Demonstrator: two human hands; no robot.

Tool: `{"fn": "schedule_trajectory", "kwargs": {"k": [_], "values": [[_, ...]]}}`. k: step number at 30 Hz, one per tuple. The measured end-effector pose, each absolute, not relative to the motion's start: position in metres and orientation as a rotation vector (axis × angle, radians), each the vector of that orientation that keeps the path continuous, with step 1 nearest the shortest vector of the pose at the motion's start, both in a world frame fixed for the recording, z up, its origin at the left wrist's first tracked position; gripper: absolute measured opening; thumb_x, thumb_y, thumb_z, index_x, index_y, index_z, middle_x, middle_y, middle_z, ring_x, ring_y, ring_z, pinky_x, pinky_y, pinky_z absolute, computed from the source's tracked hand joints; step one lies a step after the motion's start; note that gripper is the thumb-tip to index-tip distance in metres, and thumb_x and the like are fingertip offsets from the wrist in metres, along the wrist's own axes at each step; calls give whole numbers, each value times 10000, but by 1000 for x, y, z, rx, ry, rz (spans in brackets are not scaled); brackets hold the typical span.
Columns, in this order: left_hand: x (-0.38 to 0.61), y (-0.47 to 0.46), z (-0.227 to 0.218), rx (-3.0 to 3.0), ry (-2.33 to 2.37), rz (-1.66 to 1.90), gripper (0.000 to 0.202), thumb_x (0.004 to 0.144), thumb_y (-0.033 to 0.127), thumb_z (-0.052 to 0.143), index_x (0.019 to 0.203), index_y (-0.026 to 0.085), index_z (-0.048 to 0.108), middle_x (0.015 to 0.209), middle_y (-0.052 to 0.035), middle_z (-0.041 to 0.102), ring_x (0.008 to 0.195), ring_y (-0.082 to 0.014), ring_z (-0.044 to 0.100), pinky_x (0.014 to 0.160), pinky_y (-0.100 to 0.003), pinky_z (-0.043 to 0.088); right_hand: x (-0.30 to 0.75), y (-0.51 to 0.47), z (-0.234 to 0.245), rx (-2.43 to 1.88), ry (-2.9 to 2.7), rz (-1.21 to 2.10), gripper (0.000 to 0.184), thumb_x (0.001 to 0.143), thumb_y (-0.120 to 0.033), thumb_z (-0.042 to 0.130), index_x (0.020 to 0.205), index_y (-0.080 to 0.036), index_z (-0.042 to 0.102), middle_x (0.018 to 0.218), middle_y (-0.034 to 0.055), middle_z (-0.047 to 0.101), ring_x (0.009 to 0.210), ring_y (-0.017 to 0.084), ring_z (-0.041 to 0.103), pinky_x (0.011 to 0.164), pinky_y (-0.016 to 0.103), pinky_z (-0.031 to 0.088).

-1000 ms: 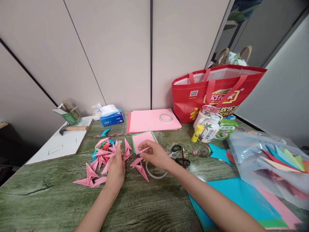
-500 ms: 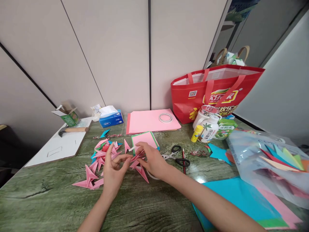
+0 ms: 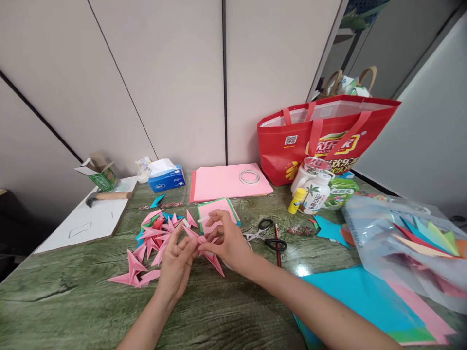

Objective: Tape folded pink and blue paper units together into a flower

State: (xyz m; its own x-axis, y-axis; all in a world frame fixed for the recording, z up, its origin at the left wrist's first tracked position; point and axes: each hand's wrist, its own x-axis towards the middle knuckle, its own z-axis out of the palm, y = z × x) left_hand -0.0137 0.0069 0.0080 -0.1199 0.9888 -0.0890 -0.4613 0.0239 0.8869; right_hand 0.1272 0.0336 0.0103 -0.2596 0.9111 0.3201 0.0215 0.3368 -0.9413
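My left hand [image 3: 178,262] and my right hand [image 3: 229,243] meet at the middle of the table. Between their fingertips is a pink folded paper piece [image 3: 194,235] with pointed ends, pinched by both. A small white strip shows by my right fingers; what it is stays unclear. Left of my hands lies a heap of pink folded paper stars [image 3: 153,234] with some red and blue among them. Another pink pointed piece [image 3: 214,262] rests just below my right hand. Behind it sits a small stack of pink and green paper squares [image 3: 219,206].
Scissors [image 3: 264,233] and a red pencil [image 3: 278,243] lie to the right. A tape roll [image 3: 249,177] rests on pink sheets [image 3: 211,182]. Farther right are a glue stick [image 3: 297,200], a white bottle [image 3: 315,193], a red bag [image 3: 277,155] and blue paper [image 3: 350,296]. A hammer [image 3: 109,196] lies left.
My left hand has turned and its index finger has come down from pointing up. The pink piece has tilted, showing more of its length. My right fingers have lifted and bent above it.
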Motion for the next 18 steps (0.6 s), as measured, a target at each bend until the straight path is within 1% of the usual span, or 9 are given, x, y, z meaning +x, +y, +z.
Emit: {"fn": "schedule_trajectory", "kwargs": {"k": [2,4,6,7,9,12,15,18], "values": [[-15,8,9,769,972,1488,658,630,192,731,1213,252,431,687,55,614,617,-86,616,637,-217,516,127,33,13,-876,-1573,1101,457,657,-231,682,1032,-226,422,961,24,523,698,122,601,574,255,521],[-16,9,10,817,980,1516,658,654,204,711,1228,283,398,716,60,602,628,-97,628,644,-246,527,128,35,18,-896,-1543,1077,257,718,-245,622,938,-201,496,910,32,563,750,137,601,618,260,523],[-16,9,12,877,996,1515,670,679,216,687,1253,300,351,719,65,590,604,-113,638,632,-285,538,131,38,21,-910,-1506,1092,97,758,-249,572,818,-181,539,801,24,591,707,130,599,635,260,521],[-17,9,13,905,1008,1503,678,689,220,676,1265,301,329,713,66,586,583,-119,638,614,-295,541,133,41,23,-906,-1488,1125,78,763,-250,561,778,-176,545,740,12,591,662,122,594,626,257,520],[-17,9,13,950,1036,1461,692,697,224,666,1279,289,299,705,61,589,545,-123,631,572,-295,540,137,45,25,-874,-1480,1216,80,755,-251,560,761,-172,555,664,-11,573,591,108,580,597,250,519],[-17,9,13,990,1074,1395,692,699,239,662,1282,256,289,690,48,600,506,-122,614,517,-273,528,140,48,26,-842,-1537,1286,92,744,-235,544,788,-168,589,675,-13,578,581,104,578,592,253,514],[-15,8,13,989,1115,1350,695,676,245,681,1265,236,312,718,35,610,461,-113,593,453,-242,503,141,49,26,-866,-1598,1277,115,717,-203,547,809,-164,604,683,-9,581,597,111,575,598,259,505],[-13,6,14,949,1139,1341,720,643,243,705,1252,233,320,753,28,616,476,-129,608,455,-265,517,140,48,26,-906,-1570,1294,160,669,-176,577,828,-164,565,640,-27,558,571,106,559,576,252,495]]}}
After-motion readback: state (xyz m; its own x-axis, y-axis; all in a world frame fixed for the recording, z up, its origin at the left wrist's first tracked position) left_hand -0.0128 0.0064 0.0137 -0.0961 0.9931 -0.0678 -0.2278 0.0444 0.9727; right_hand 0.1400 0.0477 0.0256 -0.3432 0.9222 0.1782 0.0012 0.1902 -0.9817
